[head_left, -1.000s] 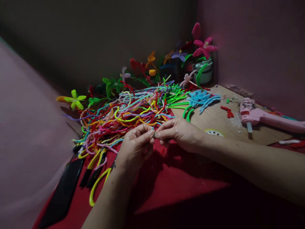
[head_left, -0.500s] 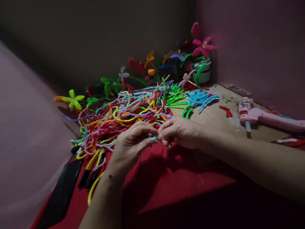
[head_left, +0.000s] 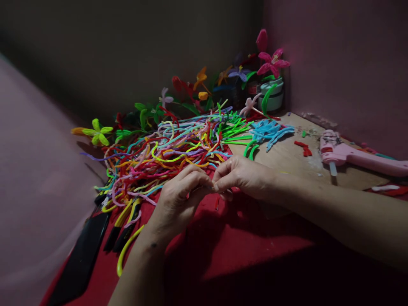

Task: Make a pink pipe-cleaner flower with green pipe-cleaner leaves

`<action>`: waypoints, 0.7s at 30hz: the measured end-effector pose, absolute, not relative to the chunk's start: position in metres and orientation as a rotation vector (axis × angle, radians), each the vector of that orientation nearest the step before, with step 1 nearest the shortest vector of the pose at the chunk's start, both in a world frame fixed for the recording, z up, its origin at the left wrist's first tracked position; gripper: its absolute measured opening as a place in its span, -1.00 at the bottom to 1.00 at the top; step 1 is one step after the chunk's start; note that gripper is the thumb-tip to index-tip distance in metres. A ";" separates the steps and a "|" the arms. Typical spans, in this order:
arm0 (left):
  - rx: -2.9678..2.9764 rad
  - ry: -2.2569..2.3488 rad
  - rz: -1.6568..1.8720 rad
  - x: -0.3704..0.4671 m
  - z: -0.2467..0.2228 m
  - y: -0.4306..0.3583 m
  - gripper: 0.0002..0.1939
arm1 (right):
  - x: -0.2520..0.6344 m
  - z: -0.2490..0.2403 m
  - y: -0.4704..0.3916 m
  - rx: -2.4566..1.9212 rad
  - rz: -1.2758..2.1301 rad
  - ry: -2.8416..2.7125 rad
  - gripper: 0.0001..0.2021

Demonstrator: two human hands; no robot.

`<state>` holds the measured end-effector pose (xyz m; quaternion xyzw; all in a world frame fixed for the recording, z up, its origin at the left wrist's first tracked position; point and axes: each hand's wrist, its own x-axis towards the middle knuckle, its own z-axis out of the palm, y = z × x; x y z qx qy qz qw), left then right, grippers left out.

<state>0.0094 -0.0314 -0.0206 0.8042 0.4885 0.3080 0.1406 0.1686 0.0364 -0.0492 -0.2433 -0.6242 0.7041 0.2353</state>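
My left hand (head_left: 183, 191) and my right hand (head_left: 240, 176) meet at the fingertips over the red cloth (head_left: 242, 246). Both are closed in a pinch. The small light-blue piece seen half a second ago at these fingertips, looking like pipe cleaner, is now almost wholly hidden by the fingers. Just behind the hands spreads a tangled heap of many-coloured pipe cleaners (head_left: 159, 157). A bunch of blue pipe cleaners (head_left: 269, 131) lies beyond my right hand, beside green ones (head_left: 236, 127). A short red piece (head_left: 217, 203) rests on the cloth below the fingers.
At the right a pink glue gun (head_left: 353, 157) lies on a brown board (head_left: 287, 159) with red scraps (head_left: 302, 148). Yellow-and-black handled pliers (head_left: 123, 225) and a black flat object (head_left: 79, 259) are at the left. Pipe-cleaner flowers (head_left: 272, 63) line the back, near a pale lidded container (head_left: 272, 95).
My left hand has turned slightly and shifted a little to the right, its fingers now covering the blue piece. My right hand keeps its pinch almost in place.
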 end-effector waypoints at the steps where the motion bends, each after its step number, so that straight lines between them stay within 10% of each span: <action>1: 2.331 1.392 0.868 0.009 -0.020 -0.032 -0.91 | 0.169 -0.048 0.036 -0.677 1.928 -1.726 -0.91; 9: 1.841 1.493 0.962 0.012 -0.022 -0.034 -0.93 | 0.166 -0.049 0.032 -0.686 1.837 -1.781 -0.91; 21: 0.810 1.163 1.036 0.015 -0.036 -0.019 -0.88 | 0.166 -0.056 0.017 -0.689 0.706 -2.086 -0.83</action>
